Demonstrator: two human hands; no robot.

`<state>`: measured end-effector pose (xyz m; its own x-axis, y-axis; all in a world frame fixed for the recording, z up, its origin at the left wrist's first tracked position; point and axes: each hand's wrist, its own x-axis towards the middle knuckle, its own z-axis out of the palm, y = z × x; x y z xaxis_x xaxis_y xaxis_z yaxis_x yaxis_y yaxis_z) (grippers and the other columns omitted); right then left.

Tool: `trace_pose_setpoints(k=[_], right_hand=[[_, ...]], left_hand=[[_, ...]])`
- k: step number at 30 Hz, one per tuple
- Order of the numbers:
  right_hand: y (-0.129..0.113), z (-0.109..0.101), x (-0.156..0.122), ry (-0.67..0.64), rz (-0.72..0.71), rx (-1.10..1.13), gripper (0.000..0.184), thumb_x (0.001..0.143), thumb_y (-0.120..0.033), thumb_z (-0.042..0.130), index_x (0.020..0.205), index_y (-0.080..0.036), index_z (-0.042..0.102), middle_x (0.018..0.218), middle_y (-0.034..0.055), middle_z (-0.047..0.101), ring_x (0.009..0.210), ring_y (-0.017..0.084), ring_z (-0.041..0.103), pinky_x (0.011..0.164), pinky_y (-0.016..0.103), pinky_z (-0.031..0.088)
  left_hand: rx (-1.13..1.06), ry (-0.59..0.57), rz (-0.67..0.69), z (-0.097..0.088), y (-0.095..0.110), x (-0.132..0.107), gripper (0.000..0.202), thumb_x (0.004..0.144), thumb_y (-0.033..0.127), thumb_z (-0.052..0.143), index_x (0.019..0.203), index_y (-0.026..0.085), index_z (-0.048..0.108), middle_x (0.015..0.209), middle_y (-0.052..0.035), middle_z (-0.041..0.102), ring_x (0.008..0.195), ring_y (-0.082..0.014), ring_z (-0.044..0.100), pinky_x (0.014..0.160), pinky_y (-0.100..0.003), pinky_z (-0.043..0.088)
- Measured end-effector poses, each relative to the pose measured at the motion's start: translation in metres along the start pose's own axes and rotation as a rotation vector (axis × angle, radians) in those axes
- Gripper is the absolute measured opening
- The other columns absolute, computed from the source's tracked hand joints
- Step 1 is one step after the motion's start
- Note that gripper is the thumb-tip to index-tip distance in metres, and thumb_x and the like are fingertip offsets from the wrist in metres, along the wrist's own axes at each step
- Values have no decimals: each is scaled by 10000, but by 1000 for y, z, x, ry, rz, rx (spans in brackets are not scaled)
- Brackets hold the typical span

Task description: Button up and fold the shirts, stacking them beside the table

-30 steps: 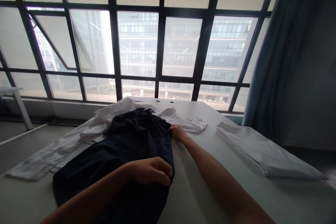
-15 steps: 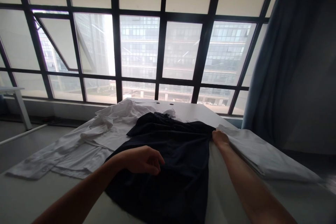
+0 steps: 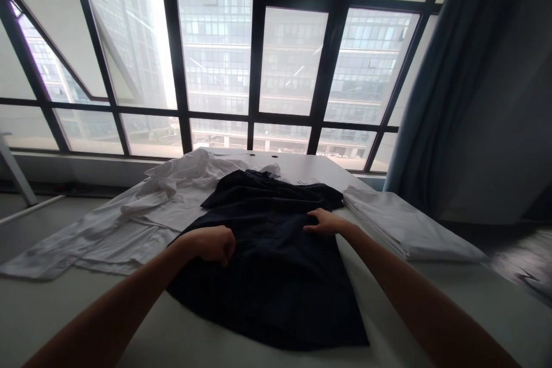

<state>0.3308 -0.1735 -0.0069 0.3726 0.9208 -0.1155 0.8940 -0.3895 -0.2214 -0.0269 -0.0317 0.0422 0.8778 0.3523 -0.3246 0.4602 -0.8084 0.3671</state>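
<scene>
One dark blue top (image 3: 271, 267) lies long-ways toward the windows (image 3: 215, 63) on one tabletop (image 3: 297, 169), wide end near. Left hand (image 3: 216, 243) curls over it, grip hidden; right hand (image 3: 324, 222) is open. One white shirt (image 3: 185, 198) lies left, one folded white cloth (image 3: 411, 224) right.

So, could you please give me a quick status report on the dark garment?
Left hand curled, right hand open, both over dark garment. Garment spread on table. Rumpled white shirt along its left side.

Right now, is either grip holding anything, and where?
The right grip is open over the dark garment, holding nothing. Whether the curled left grip pinches it can't be told.
</scene>
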Motion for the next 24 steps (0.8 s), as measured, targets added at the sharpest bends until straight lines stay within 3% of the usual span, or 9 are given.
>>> trace_pose_setpoints(k=[4, 7, 11, 13, 15, 18, 19, 21, 24], right_hand=[[6, -2, -9, -16, -18, 56, 799, 741, -610, 691, 1399, -188, 528, 1480, 158, 439, 1295, 344, 480, 1084, 410, 394], [9, -5, -12, -25, -66, 59, 785, 711, -574, 730, 1374, -194, 549, 1458, 152, 460, 1268, 327, 502, 1076, 390, 401], [10, -14, -18, -73, -88, 18, 868, 523, -541, 851, 1298, -234, 608, 1378, 119, 533, 1161, 332, 569, 1001, 394, 458], [9, -19, -22, -105, -52, -25, 905, 451, -549, 875, 1267, -246, 627, 1322, 113, 569, 1108, 341, 596, 954, 403, 482], [8, -23, -26, -121, -17, -62, 910, 446, -572, 866, 1259, -235, 633, 1293, 124, 581, 1084, 351, 606, 925, 411, 494], [10, -25, -30, -116, 13, -73, 957, 462, -608, 844, 1299, -209, 606, 1330, 150, 553, 1123, 369, 587, 946, 430, 484], [11, -24, -30, -115, 24, -65, 998, 454, -618, 843, 1325, -204, 587, 1358, 158, 533, 1153, 376, 571, 967, 437, 474], [16, -23, -29, -121, 44, -39, 1087, 436, -643, 840, 1382, -202, 536, 1424, 167, 477, 1214, 382, 532, 1012, 441, 448], [23, -20, -27, -140, 35, -18, 1158, 449, -682, 819, 1445, -210, 463, 1498, 160, 397, 1288, 369, 475, 1067, 427, 409]], left_hand=[[-13, -85, 49, -3, 12, -8, 103, 603, 73, 652, 659, 158, 665, 615, 25, 612, 589, -130, 531, 512, -203, 337], [-92, -270, 119, -1, 25, -13, 77, 617, 150, 683, 681, 174, 648, 588, 35, 581, 556, -124, 517, 508, -203, 350], [-276, -566, 202, 11, 36, -11, 140, 612, 258, 715, 667, 193, 604, 598, 26, 580, 536, -131, 534, 532, -226, 396], [-347, -629, 241, 14, 36, -8, 188, 653, 348, 707, 722, 194, 626, 672, 3, 618, 585, -149, 575, 565, -247, 433], [-341, -467, 272, 13, 29, -4, 235, 751, 387, 646, 873, 187, 664, 797, -27, 663, 700, -173, 625, 647, -272, 476], [-57, 86, 241, 4, 9, 3, 313, 806, 295, 631, 1096, 181, 651, 1094, -76, 659, 994, -222, 613, 887, -327, 461], [53, 216, 211, 2, 0, 6, 357, 789, 278, 661, 1132, 183, 642, 1175, -87, 630, 1081, -242, 580, 956, -345, 428], [174, 301, 152, -2, -17, 13, 418, 760, 306, 710, 1155, 190, 636, 1238, -95, 590, 1158, -272, 536, 1009, -364, 392], [196, 276, 85, -1, -34, 25, 299, 798, 321, 674, 1070, 196, 660, 1151, -77, 617, 1050, -244, 592, 909, -323, 443]])
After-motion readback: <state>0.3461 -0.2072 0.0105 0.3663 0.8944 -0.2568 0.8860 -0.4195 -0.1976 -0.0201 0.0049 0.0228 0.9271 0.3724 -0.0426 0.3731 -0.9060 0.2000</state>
